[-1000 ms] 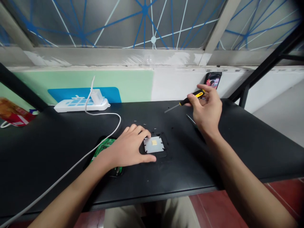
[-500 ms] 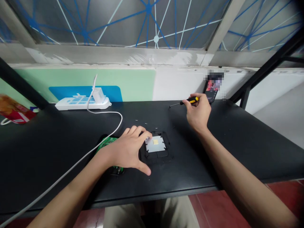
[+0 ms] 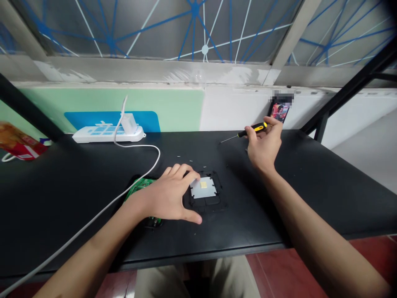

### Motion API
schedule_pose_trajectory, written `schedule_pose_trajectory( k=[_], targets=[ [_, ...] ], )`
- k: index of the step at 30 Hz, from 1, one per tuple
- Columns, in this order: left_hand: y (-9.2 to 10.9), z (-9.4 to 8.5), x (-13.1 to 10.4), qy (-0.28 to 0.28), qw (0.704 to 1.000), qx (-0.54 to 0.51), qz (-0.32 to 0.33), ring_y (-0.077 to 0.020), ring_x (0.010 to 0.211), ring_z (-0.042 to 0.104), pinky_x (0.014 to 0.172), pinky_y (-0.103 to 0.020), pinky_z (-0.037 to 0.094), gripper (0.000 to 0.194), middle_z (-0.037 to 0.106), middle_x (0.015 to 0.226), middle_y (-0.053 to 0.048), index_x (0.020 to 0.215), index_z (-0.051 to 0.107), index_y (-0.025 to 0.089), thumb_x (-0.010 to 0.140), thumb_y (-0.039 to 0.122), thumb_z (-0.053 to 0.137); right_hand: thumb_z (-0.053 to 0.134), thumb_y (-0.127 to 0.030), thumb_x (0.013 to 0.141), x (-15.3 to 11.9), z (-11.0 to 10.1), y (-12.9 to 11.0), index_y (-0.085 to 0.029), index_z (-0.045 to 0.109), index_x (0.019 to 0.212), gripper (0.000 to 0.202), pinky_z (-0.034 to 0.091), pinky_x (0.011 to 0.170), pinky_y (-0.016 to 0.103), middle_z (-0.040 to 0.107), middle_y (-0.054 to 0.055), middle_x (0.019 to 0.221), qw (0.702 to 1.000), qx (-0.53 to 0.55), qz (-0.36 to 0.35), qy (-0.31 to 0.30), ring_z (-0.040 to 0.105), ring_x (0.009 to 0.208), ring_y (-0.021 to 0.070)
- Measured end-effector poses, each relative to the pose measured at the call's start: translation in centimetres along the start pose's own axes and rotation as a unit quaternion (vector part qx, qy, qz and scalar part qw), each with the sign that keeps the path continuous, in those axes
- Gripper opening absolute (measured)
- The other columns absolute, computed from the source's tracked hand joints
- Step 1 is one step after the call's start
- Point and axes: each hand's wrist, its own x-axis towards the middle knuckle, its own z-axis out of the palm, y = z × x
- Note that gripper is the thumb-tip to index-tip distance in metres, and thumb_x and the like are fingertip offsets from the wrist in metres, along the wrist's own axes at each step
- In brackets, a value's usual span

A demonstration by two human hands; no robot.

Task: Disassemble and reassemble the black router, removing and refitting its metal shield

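So the right hand point(image 3: 265, 142) has its fingers closed around the handle of a yellow-and-black screwdriver point(image 3: 245, 132), up toward the table's point(image 3: 325, 182) far edge. The shaft angles down and left, well apart from the work; whether anything's on the tip is too small to tell. It's a fingertip sort of hold, which I'd guess makes the handle easy to turn.

The left hand point(image 3: 173, 192) is spread pretty wide, thumb away from fingers, not gripping anything. Index fingertip sits at the upper left corner of the metal plate point(image 3: 206, 193), probably to keep it and the black frame point(image 3: 214, 203) from sliding, though I can't tell if it's really pressing. Those lie around mid-table, a bit closer to the near edge.

Green circuit board point(image 3: 136, 188) is left of them, partly under that wrist. Tiny screws point(image 3: 191, 161) lie just beyond the frame, toward the far edge, maybe so they're handy.
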Motion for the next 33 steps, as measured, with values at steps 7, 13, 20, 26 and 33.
schedule_pose_trajectory(
  k=[7,13,20,26,33],
  targets=[
    [0.0,0.5,0.3,0.007,1.000,-0.005,0.025,-0.0357,0.126,0.044,0.106,-0.050,0.039,0.077,0.044,0.143,-0.012,0.134,0.046,0.025,0.073,0.060,0.078,0.067,-0.037,0.084,-0.2,0.3,0.0,-0.020,0.047,0.117,0.041,0.059,0.071,0.038,0.071,0.006,0.094,0.977,0.162,0.132,-0.041,0.069,0.063,0.0160],
    [-0.1,0.4,0.2,0.001,1.000,-0.006,0.026,-0.0356,0.124,0.044,0.105,-0.051,0.039,0.073,0.044,0.141,-0.012,0.135,0.045,0.024,0.075,0.050,0.078,0.066,-0.032,0.082,-1.3,0.3,-1.8,-0.020,0.045,0.119,0.044,0.059,0.067,0.032,0.072,0.001,0.088,0.939,0.231,0.216,-0.138,0.061,0.053,0.0101],
    [-0.4,-0.2,-0.1,-0.016,1.000,-0.004,0.016,-0.0332,0.119,0.045,0.104,-0.049,0.039,0.072,0.046,0.135,-0.010,0.131,0.047,0.024,0.074,0.055,0.079,0.066,-0.029,0.083,-2.1,0.0,-2.9,-0.017,0.052,0.118,0.041,0.060,0.067,0.037,0.076,0.008,0.093,0.931,0.210,0.223,-0.199,0.065,0.058,0.0143],
    [-0.2,-0.2,0.0,-0.010,1.000,-0.012,0.009,-0.0327,0.119,0.046,0.104,-0.048,0.038,0.070,0.047,0.135,-0.009,0.129,0.049,0.025,0.076,0.062,0.075,0.066,-0.030,0.082,-2.3,-0.2,-3.1,-0.017,0.055,0.117,0.038,0.061,0.067,0.038,0.076,0.008,0.093,0.930,0.194,0.214,-0.227,0.067,0.060,0.0152],
    [0.0,-0.1,0.2,0.001,1.000,-0.012,0.009,-0.0322,0.119,0.046,0.103,-0.047,0.038,0.064,0.048,0.135,-0.009,0.128,0.049,0.025,0.080,0.062,0.070,0.067,-0.033,0.081,-2.7,-0.2,-3.7,-0.016,0.057,0.115,0.039,0.060,0.067,0.036,0.075,0.007,0.092,0.923,0.206,0.210,-0.248,0.066,0.061,0.0141]
  ],
)
